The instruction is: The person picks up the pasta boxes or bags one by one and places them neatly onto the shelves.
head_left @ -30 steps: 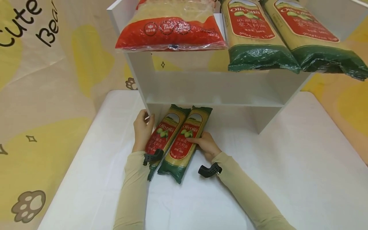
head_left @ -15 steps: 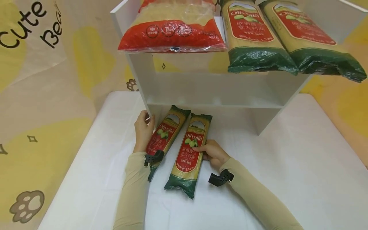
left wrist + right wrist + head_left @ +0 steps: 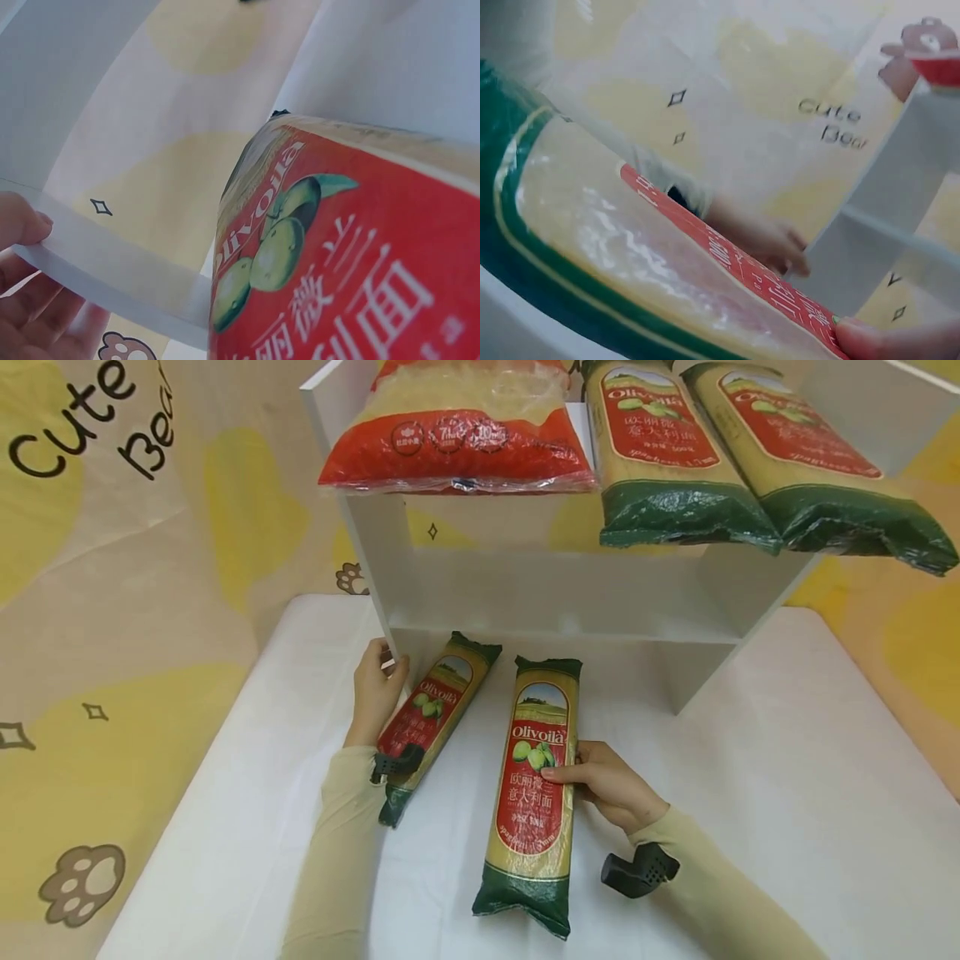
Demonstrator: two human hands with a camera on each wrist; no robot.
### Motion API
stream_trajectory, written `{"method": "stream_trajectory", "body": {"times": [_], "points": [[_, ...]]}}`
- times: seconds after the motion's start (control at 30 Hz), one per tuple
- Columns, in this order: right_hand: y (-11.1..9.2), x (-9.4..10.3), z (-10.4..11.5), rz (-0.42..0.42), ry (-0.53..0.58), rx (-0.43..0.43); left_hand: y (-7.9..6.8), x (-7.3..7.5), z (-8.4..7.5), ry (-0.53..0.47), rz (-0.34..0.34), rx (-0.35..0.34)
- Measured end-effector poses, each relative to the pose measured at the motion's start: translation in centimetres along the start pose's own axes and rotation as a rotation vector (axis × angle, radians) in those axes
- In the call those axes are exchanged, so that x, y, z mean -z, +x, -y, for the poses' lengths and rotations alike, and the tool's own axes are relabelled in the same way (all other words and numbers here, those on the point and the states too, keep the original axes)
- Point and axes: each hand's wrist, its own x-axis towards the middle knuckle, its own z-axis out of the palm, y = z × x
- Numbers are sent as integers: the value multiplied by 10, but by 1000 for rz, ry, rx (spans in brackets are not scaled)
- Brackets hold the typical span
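My right hand (image 3: 611, 783) grips a spaghetti packet (image 3: 531, 814) by its right edge, thumb on the red label. The packet has green ends, its lower end towards me; in the right wrist view the thumb (image 3: 877, 341) shows at its side. My left hand (image 3: 373, 697) pinches the lower front edge of the white shelf's left side panel (image 3: 120, 289), thumb on one face and fingers on the other. A second spaghetti packet (image 3: 427, 710) slants beside that hand, its upper end under the shelf, partly covered by the left wrist's camera.
The white shelf unit (image 3: 555, 593) stands on the white-covered table (image 3: 787, 793). On its top board lie a red and clear pasta bag (image 3: 457, 443) and two more spaghetti packets (image 3: 667, 443), (image 3: 810, 452), their ends overhanging the front. A patterned cloth (image 3: 150, 610) hangs behind.
My right hand has drawn its spaghetti packet right and towards me, apart from the second packet, and turned it straighter. My left hand stays at the shelf panel.
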Motion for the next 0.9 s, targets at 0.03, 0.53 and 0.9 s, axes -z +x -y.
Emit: {"method": "stream_trajectory", "body": {"times": [0.03,0.53,0.9], "points": [[-4,1,3,8,-5,8,1,0,0,0,2,1],[-46,4,25,174,-61,54,2,0,-1,42,7,12],[-63,8,53,266,-66,160,1,2,-3,57,5,9]]}}
